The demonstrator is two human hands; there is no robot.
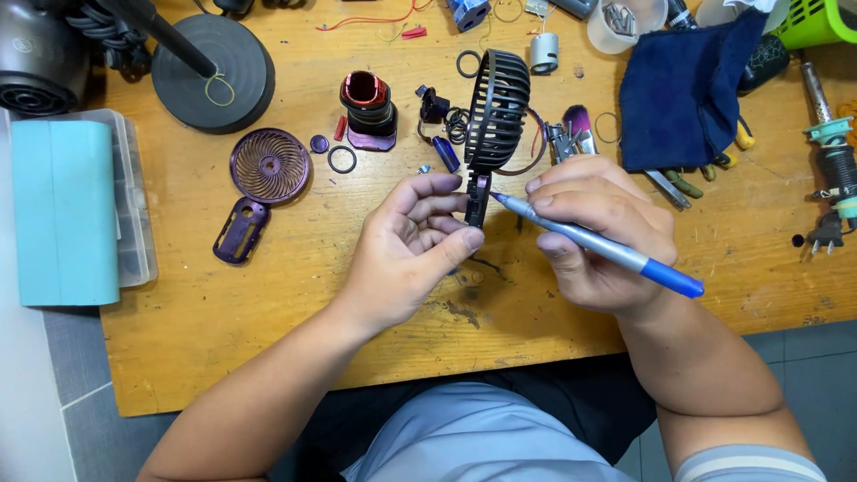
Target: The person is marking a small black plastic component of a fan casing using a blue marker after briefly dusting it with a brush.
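Note:
My left hand (412,239) grips the lower handle part of a small dark fan body (494,112), whose round black grille stands on edge above the wooden table (268,303). In my right hand (600,225) is a grey screwdriver with a blue handle (607,253), its tip touching the fan's handle part near my left fingers. A purple round fan grille (270,165) and a purple cover plate (241,229) lie to the left. A red and black motor part (368,107) stands behind them.
A dark blue cloth (683,89) lies at the back right over pliers. A soldering iron (835,152) rests at the right edge. A black round lamp base (214,71) and a clear box with a light blue block (67,210) are at the left. Small rings and screws are scattered about.

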